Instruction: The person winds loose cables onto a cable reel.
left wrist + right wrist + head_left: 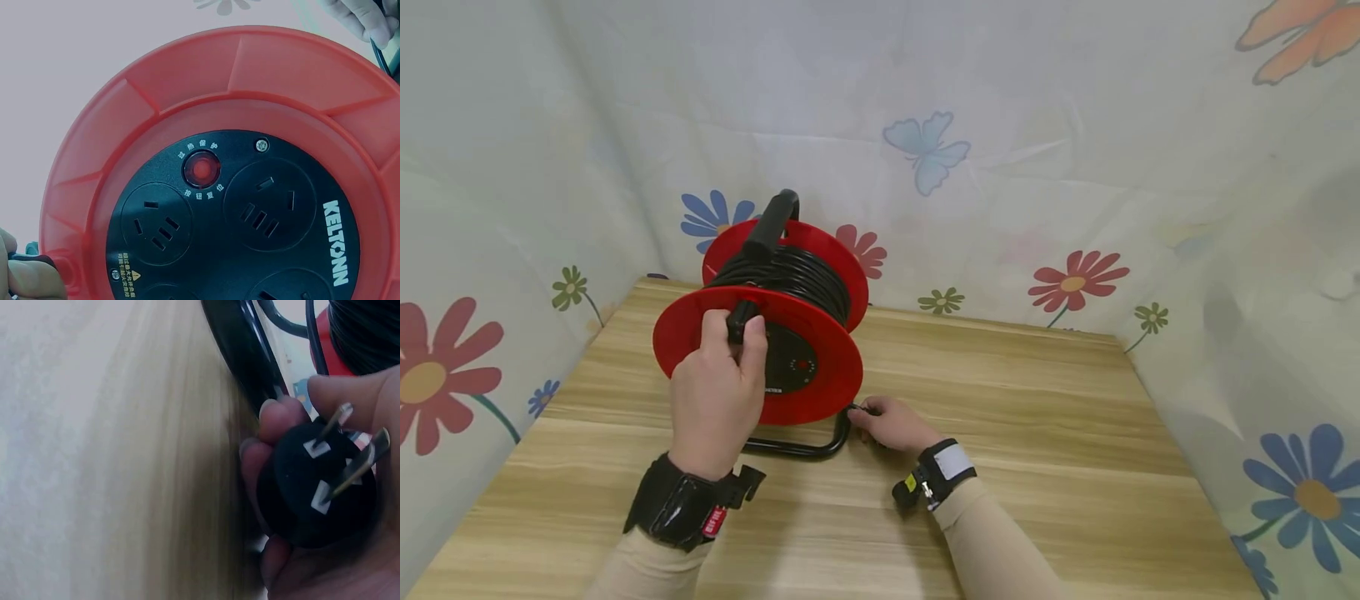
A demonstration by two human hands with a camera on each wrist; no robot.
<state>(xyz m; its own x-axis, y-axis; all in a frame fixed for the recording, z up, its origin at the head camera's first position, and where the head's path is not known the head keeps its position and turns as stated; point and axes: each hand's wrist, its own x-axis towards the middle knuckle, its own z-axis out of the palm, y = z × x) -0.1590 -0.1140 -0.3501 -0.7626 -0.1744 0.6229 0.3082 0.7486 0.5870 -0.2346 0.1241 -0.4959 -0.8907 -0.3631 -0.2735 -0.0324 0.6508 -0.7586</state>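
A red cable reel (846, 367) with black cable (801, 275) wound between its two discs stands on its black tubular frame (797, 450). My left hand (715, 408) grips the black crank knob (741, 321) on the front disc, thumb along its side. In the left wrist view, the black socket panel (234, 237) faces the camera, with a red button (202, 169) on it. My right hand (898, 427), low beside the frame's right corner, holds the cable's black plug (294, 487), its metal pins pointing out from the palm. Cable runs from this hand up towards the reel.
The reel stands on a wood-grain table (1037, 450), left of its middle. A black carrying handle (771, 223) tops the frame. Pale cloth walls (1000, 92) printed with flowers and butterflies rise behind the table and at both sides.
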